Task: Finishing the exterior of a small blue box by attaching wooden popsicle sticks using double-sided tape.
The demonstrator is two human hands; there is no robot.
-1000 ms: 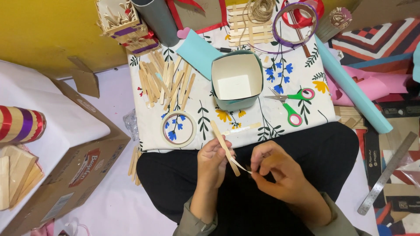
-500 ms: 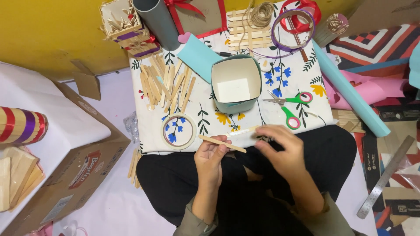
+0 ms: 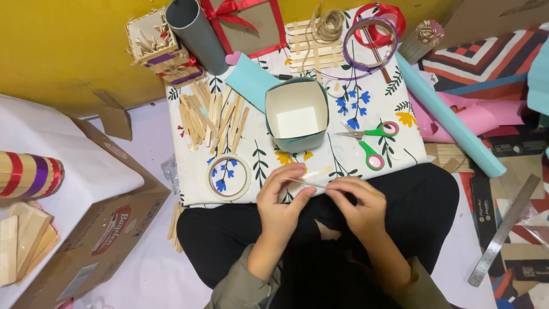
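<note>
My left hand (image 3: pixel 281 197) and my right hand (image 3: pixel 355 205) meet over my lap at the near edge of the floral cloth (image 3: pixel 354 106). Together they pinch a thin wooden craft stick (image 3: pixel 304 182), held almost level between the fingertips. Just beyond the hands stands an open teal paper box (image 3: pixel 297 117) with a white inside. A roll of tape (image 3: pixel 229 177) lies to the left of my left hand. Green and pink scissors (image 3: pixel 369 140) lie to the right of the box.
A pile of craft sticks (image 3: pixel 210 117) lies left of the box. At the back are a grey tube (image 3: pixel 196 31), a stick-built holder (image 3: pixel 158 47), twine (image 3: pixel 330 24), ribbon hoops (image 3: pixel 370 31). A teal paper roll (image 3: pixel 449 123) runs right. Cardboard box (image 3: pixel 106 229) left, metal ruler (image 3: pixel 503 229) right.
The stick, held slanting upright a second ago, has been turned nearly level. Both hands have moved up from my lap toward the cloth's near edge.
</note>
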